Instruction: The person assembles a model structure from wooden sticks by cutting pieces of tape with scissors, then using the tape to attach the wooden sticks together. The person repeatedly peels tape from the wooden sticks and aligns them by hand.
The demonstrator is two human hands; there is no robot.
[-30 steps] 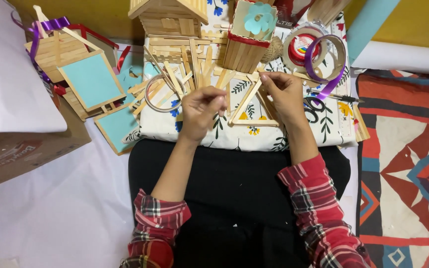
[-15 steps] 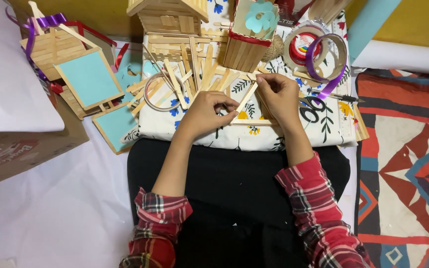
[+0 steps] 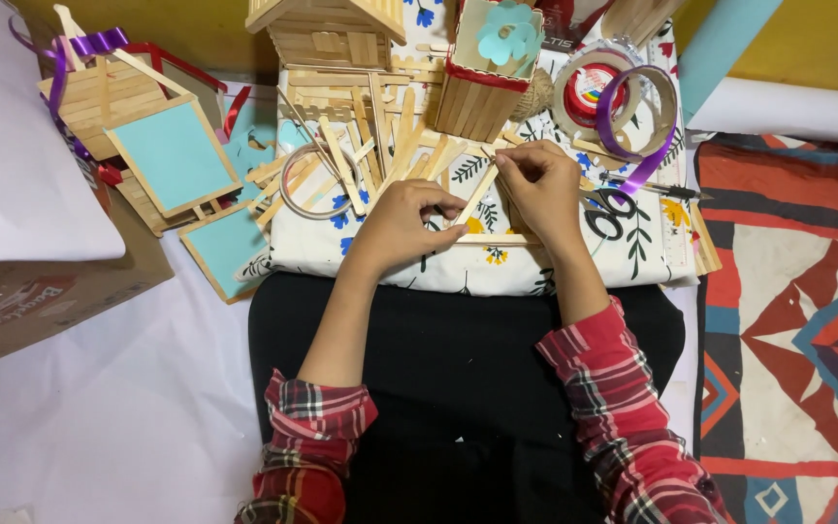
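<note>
A: Item one — hands?
B: Left hand (image 3: 402, 225) and right hand (image 3: 540, 184), each pinching an end of one craft stick (image 3: 478, 194), held tilted over the floral cloth (image 3: 574, 262).
A: Nearby?
B: Loose sticks (image 3: 380, 146), stick house (image 3: 327, 34), tape rolls (image 3: 613, 97) — all just behind.

Loose craft sticks (image 3: 370, 155), stick box (image 3: 477, 97), clear tape ring (image 3: 307, 180) and tape rolls (image 3: 618, 97) crowd space beyond hands; scissors (image 3: 613, 209) block right; black lap cloth (image 3: 458, 340) open below.
</note>
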